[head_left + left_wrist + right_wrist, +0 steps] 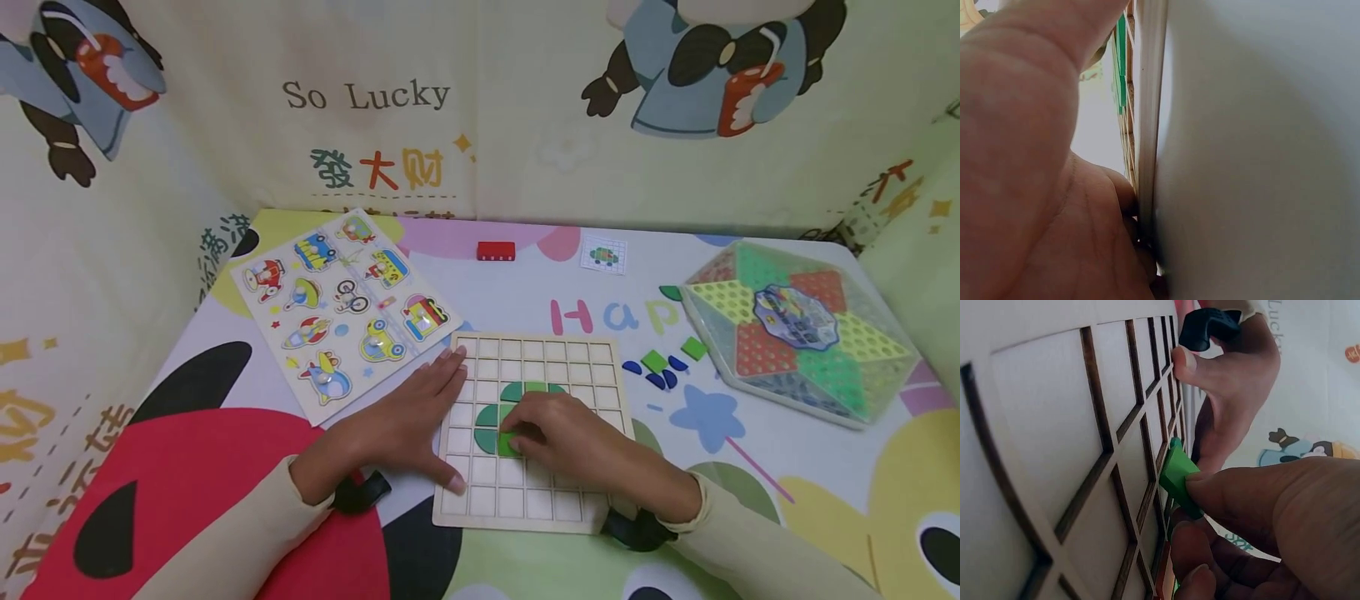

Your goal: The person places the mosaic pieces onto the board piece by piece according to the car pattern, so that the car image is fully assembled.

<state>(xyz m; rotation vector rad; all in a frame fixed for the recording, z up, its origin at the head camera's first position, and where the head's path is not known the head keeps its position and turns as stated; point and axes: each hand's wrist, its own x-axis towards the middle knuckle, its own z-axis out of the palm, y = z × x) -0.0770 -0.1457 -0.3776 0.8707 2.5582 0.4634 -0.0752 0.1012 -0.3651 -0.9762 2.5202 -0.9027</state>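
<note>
The right hand (pixel 558 433) pinches a bright-green square tile (pixel 1177 475), tilted at the middle of a pale wooden grid board (pixel 540 504), whose left edge the left hand (pixel 408 417) touches, fingers spread. Seating that tile seems the step in hand, calling for levelling and aligning it. Beneath lies a colourful cartoon-printed tabletop (pixel 247 467), with a cream printed curtain (pixel 510 108) at the far side.
</note>
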